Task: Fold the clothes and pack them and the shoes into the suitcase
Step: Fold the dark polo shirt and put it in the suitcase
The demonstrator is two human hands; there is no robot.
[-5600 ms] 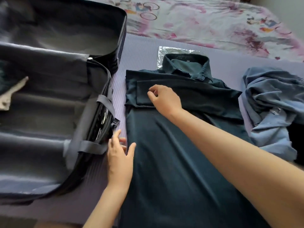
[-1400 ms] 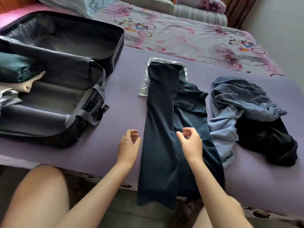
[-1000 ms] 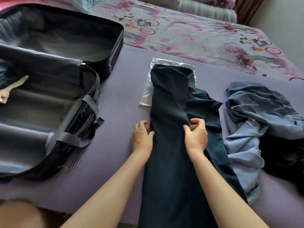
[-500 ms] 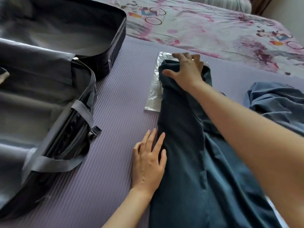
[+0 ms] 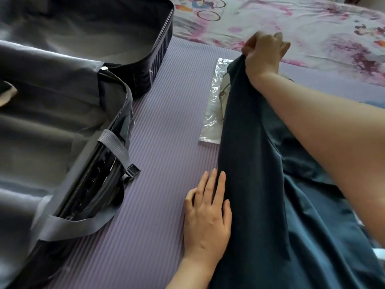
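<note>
On the purple mat [image 5: 166, 122] a dark teal shirt [image 5: 250, 184] lies folded into a long strip, its far end over a clear plastic bag [image 5: 212, 113]. The right hand [image 5: 264, 53] grips that far end in curled fingers. The left hand [image 5: 208, 222] lies flat, fingers straight and close together, against the shirt's left edge. The open suitcase [image 5: 162, 44] sits to the left

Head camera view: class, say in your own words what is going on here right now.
A person is folding a dark teal shirt on a purple mat. The right hand grips the shirt's far end and holds it raised, while the left hand lies flat on the mat against the shirt's left edge. A clear plastic bag lies partly under the shirt. The open suitcase sits to the left; the shirt is not yet in it.
</note>
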